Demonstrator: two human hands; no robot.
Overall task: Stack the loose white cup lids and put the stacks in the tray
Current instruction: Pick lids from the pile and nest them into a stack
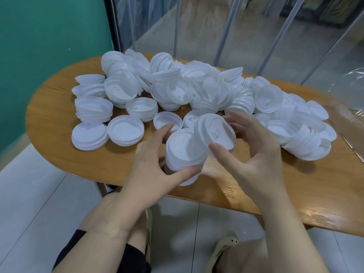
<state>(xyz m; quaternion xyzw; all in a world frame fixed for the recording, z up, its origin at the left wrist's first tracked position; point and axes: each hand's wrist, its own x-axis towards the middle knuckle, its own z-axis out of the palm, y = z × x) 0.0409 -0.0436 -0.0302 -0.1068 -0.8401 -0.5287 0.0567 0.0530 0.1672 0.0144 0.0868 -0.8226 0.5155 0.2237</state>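
Note:
A big heap of loose white cup lids (177, 85) covers the far half of the oval wooden table (59, 154). My left hand (155, 170) grips a short stack of lids (181, 154) near the table's front edge, thumb at the front and fingers behind. My right hand (254, 152) holds a single lid (214, 133), tilted, over the top right of that stack. The single lid's rim touches the stack's top. No tray can be made out with certainty.
Small stacks and single lids (90, 136) lie at the table's left. Crinkled clear plastic (350, 95) sits at the right edge. A teal wall stands at the left, clear curtain strips behind. My knees and shoes are under the table's front edge.

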